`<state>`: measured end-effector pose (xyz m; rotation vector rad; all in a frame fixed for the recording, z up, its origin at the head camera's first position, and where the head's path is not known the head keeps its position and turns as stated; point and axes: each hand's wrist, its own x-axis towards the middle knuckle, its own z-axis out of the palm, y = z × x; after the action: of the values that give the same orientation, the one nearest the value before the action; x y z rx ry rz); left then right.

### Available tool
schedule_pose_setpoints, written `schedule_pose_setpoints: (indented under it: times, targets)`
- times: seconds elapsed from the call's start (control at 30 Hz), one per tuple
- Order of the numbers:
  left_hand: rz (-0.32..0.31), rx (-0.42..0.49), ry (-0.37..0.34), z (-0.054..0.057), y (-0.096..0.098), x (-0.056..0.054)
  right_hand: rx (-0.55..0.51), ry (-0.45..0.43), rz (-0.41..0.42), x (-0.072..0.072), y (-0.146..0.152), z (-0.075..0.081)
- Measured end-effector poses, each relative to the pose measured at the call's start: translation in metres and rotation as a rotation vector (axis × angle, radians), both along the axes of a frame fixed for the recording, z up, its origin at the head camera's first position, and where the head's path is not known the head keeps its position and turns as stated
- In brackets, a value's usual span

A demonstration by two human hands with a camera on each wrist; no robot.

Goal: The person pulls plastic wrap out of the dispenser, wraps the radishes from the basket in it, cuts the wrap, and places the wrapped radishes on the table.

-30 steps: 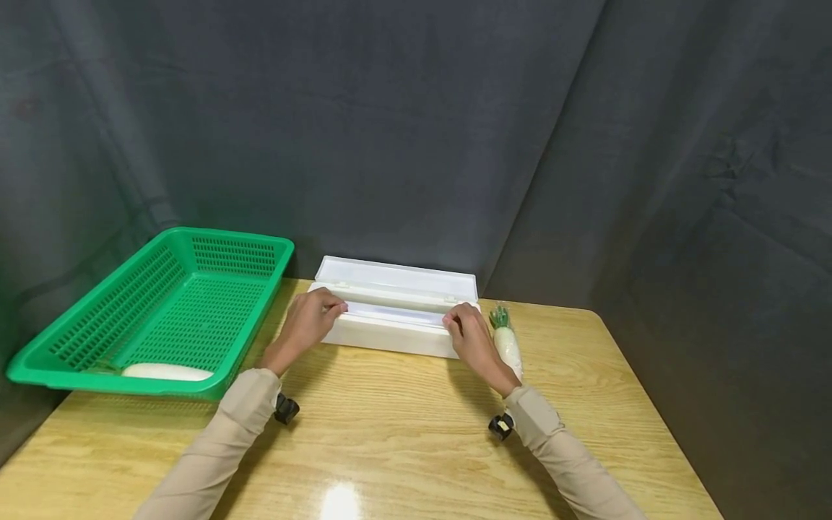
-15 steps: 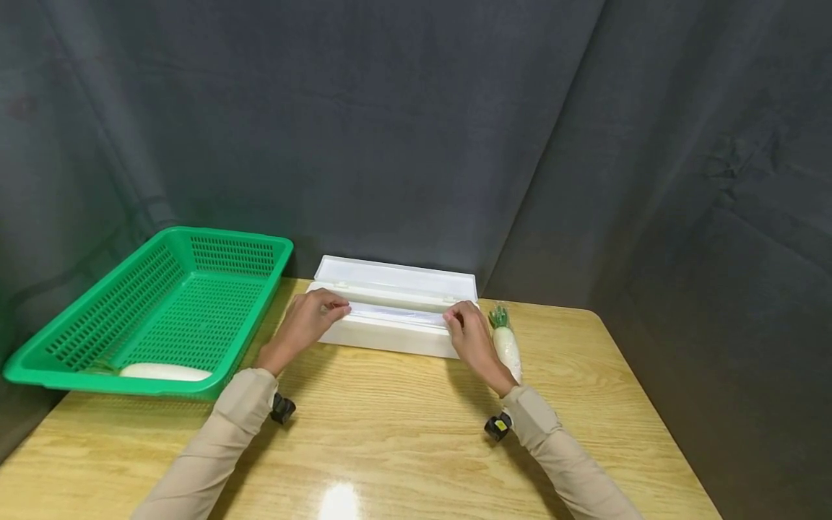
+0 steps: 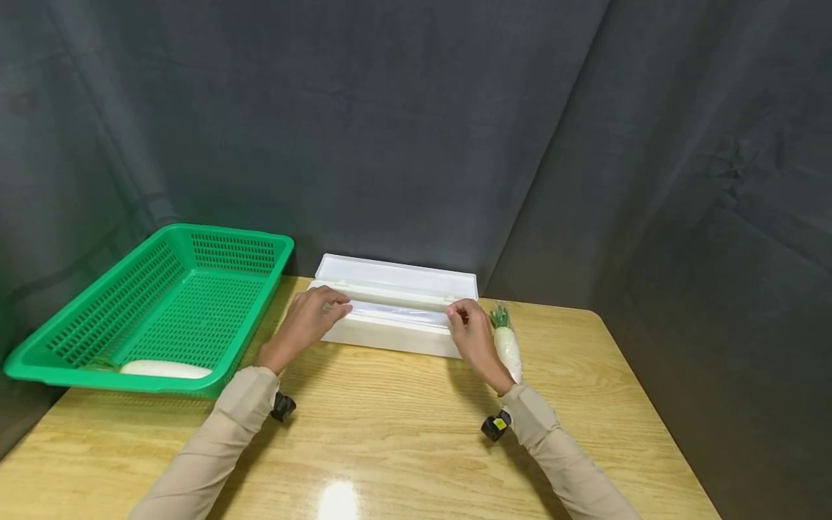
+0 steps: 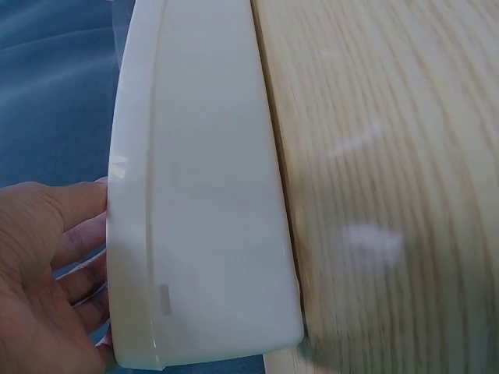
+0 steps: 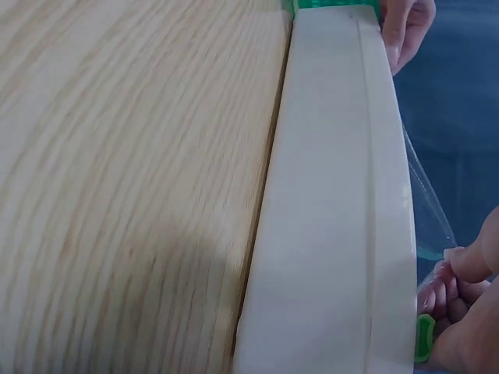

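Note:
A long white cling film dispenser (image 3: 390, 339) lies on the table with its lid (image 3: 396, 273) tipped back. Over its left end, my left hand (image 3: 305, 315) pinches the film between thumb and fingers. My right hand (image 3: 472, 336) pinches the clear cling film (image 5: 429, 199) at the other end, and the film's edge runs up from those fingertips in the right wrist view. The left wrist view has the dispenser's front wall (image 4: 210, 187) hiding the left fingertips. Beside my right wrist lies a white radish (image 3: 507, 347) with green stem stubs, wrapped in clear film.
A green slotted basket (image 3: 260, 318) stands at the left, with another white radish (image 3: 165, 369) inside near its front wall. A dark curtain (image 3: 390, 144) hangs behind and beside the wooden table (image 3: 390, 433). A small green piece (image 5: 423, 336) shows by the dispenser's right end.
Both hands stay over the dispenser's ends and shift very slightly to the right. The shiny film between them looks more creased than before. Radishes and basket keep their places.

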<state>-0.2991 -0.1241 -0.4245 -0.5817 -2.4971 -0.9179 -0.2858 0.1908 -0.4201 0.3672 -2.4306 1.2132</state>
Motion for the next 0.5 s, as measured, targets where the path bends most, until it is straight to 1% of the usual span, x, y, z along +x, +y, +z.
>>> schedule_pose_setpoints:
  times: [0.1, 0.17, 0.2, 0.33, 0.4, 0.5]
  targets:
    - [-0.003, -0.015, 0.041, -0.001, 0.002, -0.001, -0.021, -0.001, -0.007, 0.0, 0.0, -0.001]
    - [-0.002, -0.023, 0.052, -0.002, 0.002, -0.002, -0.035, -0.005, -0.008, -0.001, 0.0, -0.001]
    - [0.0, -0.023, 0.047, -0.001, 0.002, -0.002, -0.042, -0.008, -0.011, -0.001, 0.0, -0.001]
    - [0.003, -0.028, -0.026, 0.005, 0.001, -0.002, -0.077, -0.026, -0.03, -0.001, 0.0, 0.0]
    - [0.0, -0.059, -0.052, 0.009, 0.0, -0.002, -0.101, -0.035, -0.039, -0.001, -0.002, 0.0]
    - [-0.012, -0.122, -0.068, 0.017, -0.001, -0.006, -0.12, -0.027, -0.045, -0.002, -0.003, 0.0]
